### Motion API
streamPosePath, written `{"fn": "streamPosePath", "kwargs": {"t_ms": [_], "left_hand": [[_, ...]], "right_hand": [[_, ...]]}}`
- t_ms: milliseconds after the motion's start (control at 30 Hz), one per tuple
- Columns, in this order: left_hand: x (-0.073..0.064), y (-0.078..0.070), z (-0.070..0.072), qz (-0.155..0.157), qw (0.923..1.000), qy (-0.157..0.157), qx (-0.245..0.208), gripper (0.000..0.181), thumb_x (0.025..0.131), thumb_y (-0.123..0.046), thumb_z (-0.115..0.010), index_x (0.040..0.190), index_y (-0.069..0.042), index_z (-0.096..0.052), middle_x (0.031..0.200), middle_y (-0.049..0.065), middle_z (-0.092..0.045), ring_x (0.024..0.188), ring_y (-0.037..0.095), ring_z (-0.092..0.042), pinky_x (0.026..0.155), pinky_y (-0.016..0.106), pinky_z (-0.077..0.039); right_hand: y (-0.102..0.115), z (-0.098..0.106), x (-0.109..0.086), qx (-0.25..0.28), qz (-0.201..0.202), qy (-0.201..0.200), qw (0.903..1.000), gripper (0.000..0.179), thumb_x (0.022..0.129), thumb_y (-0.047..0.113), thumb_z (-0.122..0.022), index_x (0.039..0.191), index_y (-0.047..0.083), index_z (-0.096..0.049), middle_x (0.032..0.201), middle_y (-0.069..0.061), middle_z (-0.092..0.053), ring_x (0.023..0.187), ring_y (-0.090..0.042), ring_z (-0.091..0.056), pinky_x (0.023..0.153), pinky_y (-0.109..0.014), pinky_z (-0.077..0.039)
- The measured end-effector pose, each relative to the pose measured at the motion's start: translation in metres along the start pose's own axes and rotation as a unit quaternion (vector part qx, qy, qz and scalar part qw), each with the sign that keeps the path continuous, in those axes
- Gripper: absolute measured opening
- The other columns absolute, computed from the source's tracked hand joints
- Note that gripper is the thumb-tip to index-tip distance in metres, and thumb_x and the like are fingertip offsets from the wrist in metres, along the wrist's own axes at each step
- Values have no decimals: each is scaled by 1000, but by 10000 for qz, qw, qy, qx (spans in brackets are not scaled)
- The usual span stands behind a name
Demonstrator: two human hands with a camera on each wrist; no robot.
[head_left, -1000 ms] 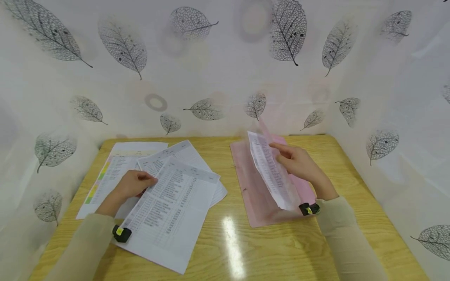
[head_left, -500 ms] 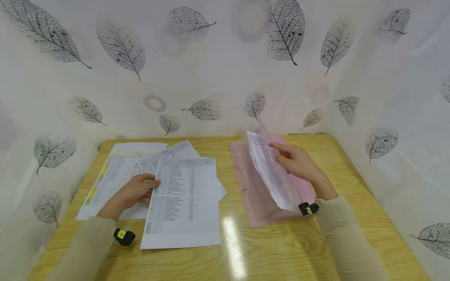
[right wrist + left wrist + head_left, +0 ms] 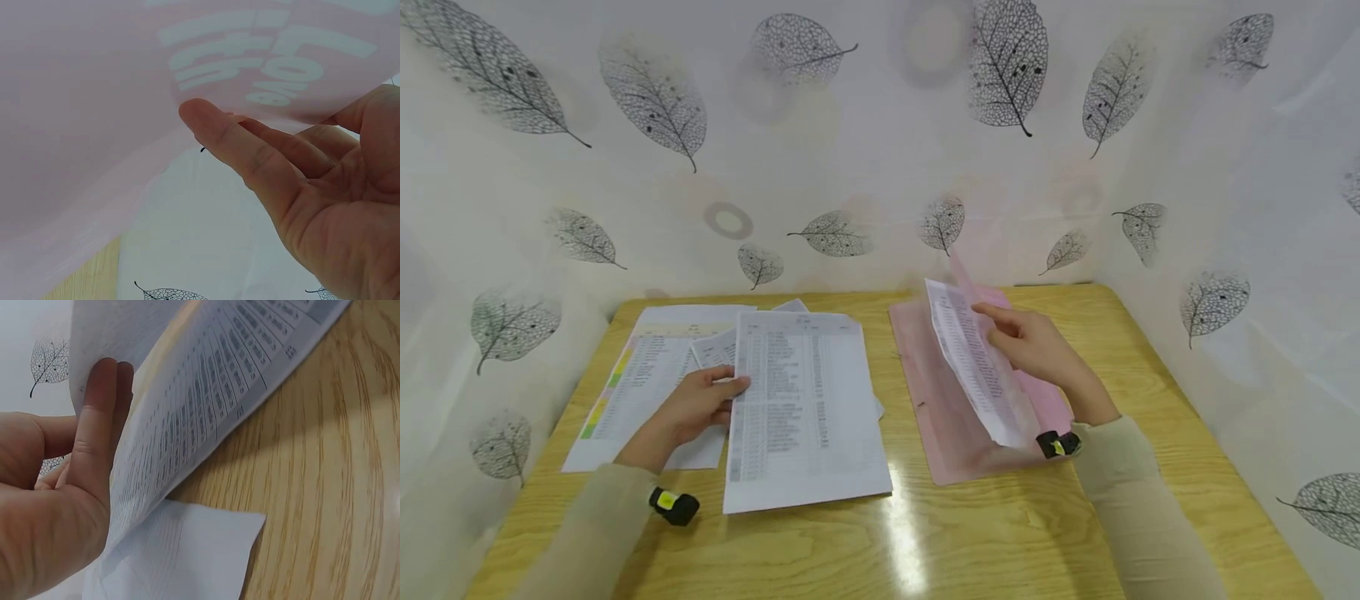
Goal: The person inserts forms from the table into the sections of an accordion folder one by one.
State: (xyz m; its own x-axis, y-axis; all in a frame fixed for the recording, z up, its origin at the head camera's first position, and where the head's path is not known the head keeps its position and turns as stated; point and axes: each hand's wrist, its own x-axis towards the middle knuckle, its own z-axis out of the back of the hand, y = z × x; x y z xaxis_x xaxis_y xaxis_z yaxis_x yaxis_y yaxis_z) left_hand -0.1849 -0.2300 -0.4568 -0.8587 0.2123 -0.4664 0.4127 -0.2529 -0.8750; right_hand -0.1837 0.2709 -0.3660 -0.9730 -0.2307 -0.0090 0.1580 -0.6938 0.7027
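Your left hand (image 3: 688, 408) pinches printed sheet (image 3: 808, 408) at its left edge, over table. Your right hand (image 3: 1030, 346) pinches raised cover (image 3: 94, 144) of pink folder (image 3: 943, 417), right of sheet; white page (image 3: 973, 358) tilted inside. Left: colour-marked sheet (image 3: 651, 375); another sheet (image 3: 715, 348), mostly covered by yours. Table (image 3: 805, 554) wood-grained, glossy, glare near sheet. Leaf-patterned white covering (image 3: 880, 158) behind and both sides.

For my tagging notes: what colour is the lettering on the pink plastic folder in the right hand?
The lettering is whitish; best seen in the right wrist view.
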Motion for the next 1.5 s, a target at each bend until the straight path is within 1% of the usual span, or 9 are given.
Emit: {"fn": "streamPosePath", "kwargs": {"t_ms": [100, 233, 467, 667, 900, 1100, 1267, 1400, 1500], "left_hand": [[1, -2, -3, -86, 9995, 83, -290, 69, 111, -25, -57, 163, 5, -24, 100, -5, -77, 85, 10, -77, 72, 26, -65], [0, -8, -9, -169, 9984, 105, -535, 72, 110, -24, -58, 165, 5, -20, 99, -7, -76, 84, 9, -77, 72, 24, -64], [1, -18, -26, -533, 9959, 46, -735, 61, 110, -24, -58, 158, 7, -34, 96, -9, -76, 82, 8, -77, 70, 22, -64], [5, -24, -43, -819, 9915, 83, -1013, 58, 111, -21, -57, 156, 9, -37, 95, -7, -77, 80, 9, -78, 72, 23, -64], [15, -31, -63, -1029, 9904, 170, -909, 53, 111, -19, -56, 153, 10, -42, 100, -2, -78, 81, 11, -79, 72, 26, -65], [23, -35, -76, -1094, 9903, 91, -858, 50, 110, -19, -57, 151, 8, -46, 102, 4, -78, 80, 12, -79, 71, 28, -66], [26, -40, -81, -1062, 9905, 9, -869, 48, 110, -19, -58, 150, 7, -48, 103, 6, -79, 79, 12, -78, 71, 27, -66], [28, -45, -81, -1012, 9904, 52, -937, 51, 110, -20, -58, 152, 6, -46, 103, 2, -79, 80, 11, -78, 71, 26, -65], [30, -46, -79, -947, 9901, 74, -1029, 52, 110, -19, -58, 153, 6, -45, 98, -4, -78, 79, 10, -78, 70, 24, -65]], "right_hand": [[1, 0, 0, -9, -14, 8, 10000, 47, 104, 14, -55, 151, 13, -58, 65, 5, -40, 57, -12, -53, 54, -25, -51], [3, 1, -1, -40, -35, -5, 10000, 47, 104, 15, -55, 151, 14, -59, 65, 5, -40, 58, -12, -53, 54, -25, -51], [7, 0, -2, 3, 15, -57, 10000, 46, 104, 13, -55, 150, 13, -60, 64, 6, -39, 57, -10, -52, 54, -24, -51], [5, -1, -2, 65, 34, -52, 10000, 46, 104, 12, -55, 150, 12, -59, 64, 6, -37, 56, -10, -51, 54, -23, -52], [5, -1, -3, 18, 56, -64, 10000, 47, 104, 13, -55, 150, 10, -59, 65, 5, -38, 57, -11, -53, 54, -24, -52], [6, -1, -3, -29, 25, -54, 10000, 46, 104, 13, -55, 150, 11, -59, 64, 5, -38, 56, -11, -52, 53, -23, -50], [5, -1, -3, 2, 44, -75, 10000, 46, 104, 12, -55, 150, 11, -59, 63, 5, -38, 56, -11, -52, 53, -23, -50], [4, 0, -3, -18, 124, -112, 9999, 45, 104, 12, -56, 149, 11, -60, 63, 5, -39, 56, -11, -52, 53, -23, -49], [5, 1, -3, -4, 154, -131, 9998, 45, 104, 13, -56, 148, 11, -61, 63, 6, -40, 56, -10, -51, 52, -23, -48]]}}
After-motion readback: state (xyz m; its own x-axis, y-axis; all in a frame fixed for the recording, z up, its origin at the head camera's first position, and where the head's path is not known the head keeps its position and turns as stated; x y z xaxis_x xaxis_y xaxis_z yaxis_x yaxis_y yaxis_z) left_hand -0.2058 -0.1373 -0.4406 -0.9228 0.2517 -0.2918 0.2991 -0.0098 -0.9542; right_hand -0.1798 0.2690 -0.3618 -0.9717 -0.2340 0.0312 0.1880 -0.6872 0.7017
